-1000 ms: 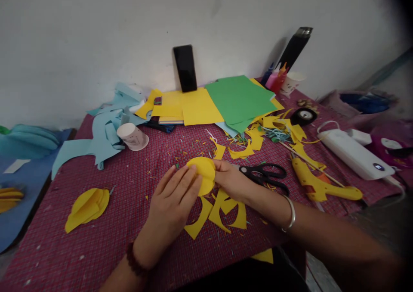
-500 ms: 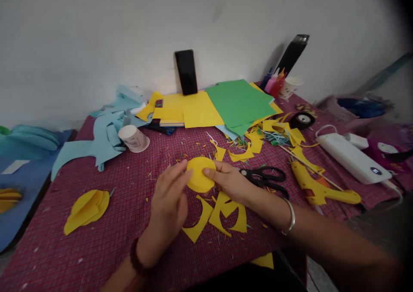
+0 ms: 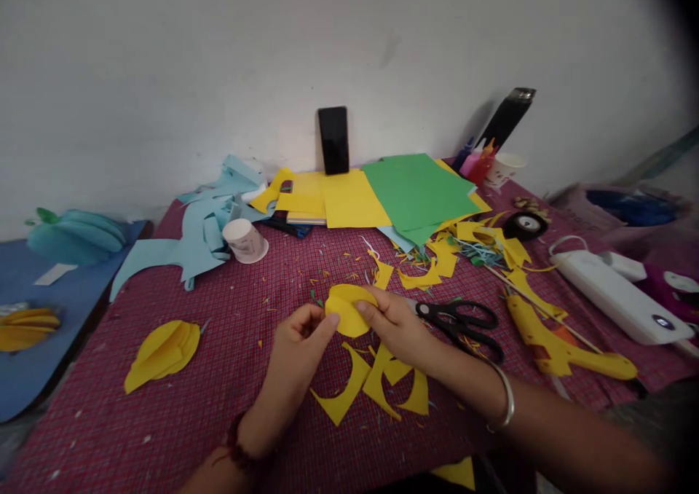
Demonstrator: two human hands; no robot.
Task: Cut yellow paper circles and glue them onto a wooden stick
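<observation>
Between my hands is a round yellow paper disc [image 3: 349,318], raised above the table and creased near its upper part. My right hand [image 3: 396,326] grips its right side, thumb on top. At its left edge, my left hand [image 3: 303,341] pinches the paper between thumb and curled fingers. Yellow paper offcuts [image 3: 344,392] with curved cuts lie just below the disc. Black-handled scissors [image 3: 464,323] rest beside my right wrist, their blades partly hidden behind that hand. A folded stack of yellow paper rounds [image 3: 164,352] sits on the table to the left.
A yellow glue gun [image 3: 562,341] and a white power bank [image 3: 617,290] lie at right. A paper cup [image 3: 245,240] stands near blue paper scraps [image 3: 191,239]. Green sheets [image 3: 420,191] lie at the back, near a phone [image 3: 333,140] leaning on the wall. A blue paper pumpkin [image 3: 76,235] is far left.
My left fingers, extended before, have curled and now pinch the disc's left edge. The disc looked flat and now shows a crease. The view has shifted slightly.
</observation>
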